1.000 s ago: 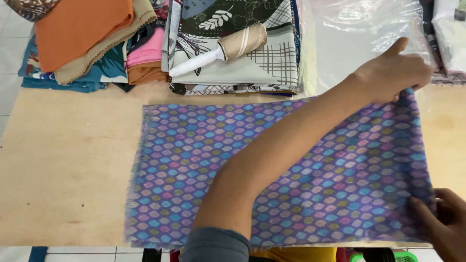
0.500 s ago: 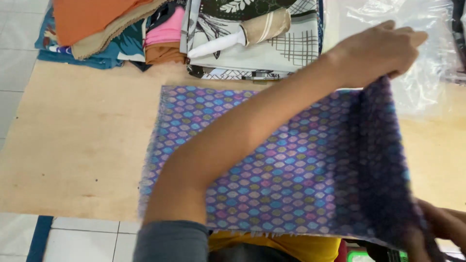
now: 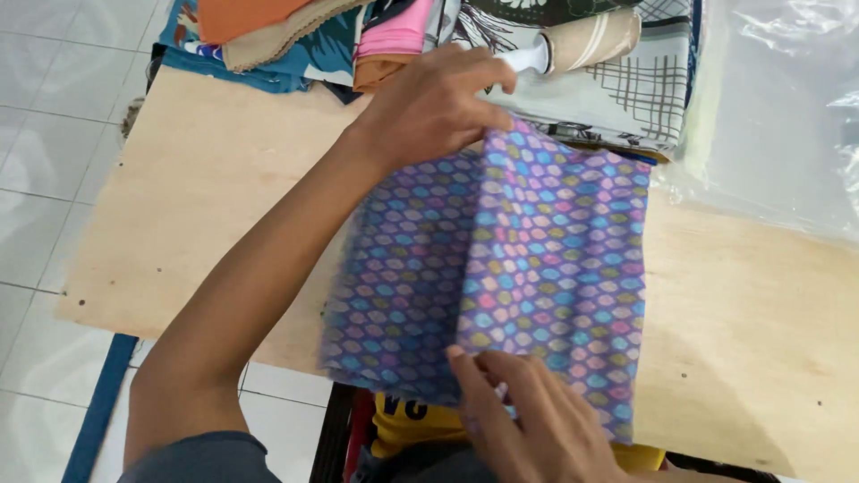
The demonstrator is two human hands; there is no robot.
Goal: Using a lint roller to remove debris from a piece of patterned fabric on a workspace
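A purple cloth [image 3: 555, 259] with a pattern of small blue, pink and green lozenges lies on the pale wooden table [image 3: 197, 206]. Its right part is folded over to the left, so the cloth is about half as wide as it was. My left hand [image 3: 434, 107] pinches the far corner of the folded flap. My right hand [image 3: 528, 420] pinches the near corner of the flap at the table's front edge. The left layer underneath looks darker and hangs slightly over the edge.
Stacks of folded cloths [image 3: 295, 36] in orange, beige, teal and pink line the far edge. A white-handled lint roller [image 3: 582, 45] lies on a patterned stack [image 3: 644, 89]. Clear plastic sheeting [image 3: 778, 116] covers the far right. White floor tiles [image 3: 45, 161] are at left.
Both hands carried the cloth's right edge up and over to the left, folding the cloth in half. The view also shifted to the right.
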